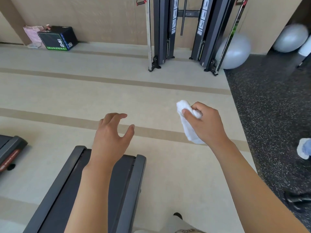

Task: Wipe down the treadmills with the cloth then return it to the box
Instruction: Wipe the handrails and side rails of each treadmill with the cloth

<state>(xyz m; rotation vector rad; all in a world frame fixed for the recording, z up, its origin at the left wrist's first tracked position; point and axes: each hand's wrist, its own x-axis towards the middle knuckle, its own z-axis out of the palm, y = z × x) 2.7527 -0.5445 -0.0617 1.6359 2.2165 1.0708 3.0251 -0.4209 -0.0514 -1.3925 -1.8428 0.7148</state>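
Note:
My right hand (204, 122) grips a bunched white cloth (189, 127), held in the air over the beige floor to the right of a treadmill. The rear end of that dark treadmill deck (133, 182) runs from the bottom of the view up to the middle, under my left forearm. Above the deck's end my left hand (111, 132) hovers with its fingers spread and relaxed, holding nothing. A second treadmill's end (11, 150) shows at the left edge. A black box marked 24 and 16 (58, 38) stands on the floor by the far wall at the upper left.
A cable machine (185, 34) stands at the back wall with a grey exercise ball (235, 52) beside it and another ball (291, 38) farther right. Dark speckled rubber flooring (272, 106) covers the right side. Another person's shoe (303, 148) shows at the right edge. A pink cloth (32, 35) lies beside the box.

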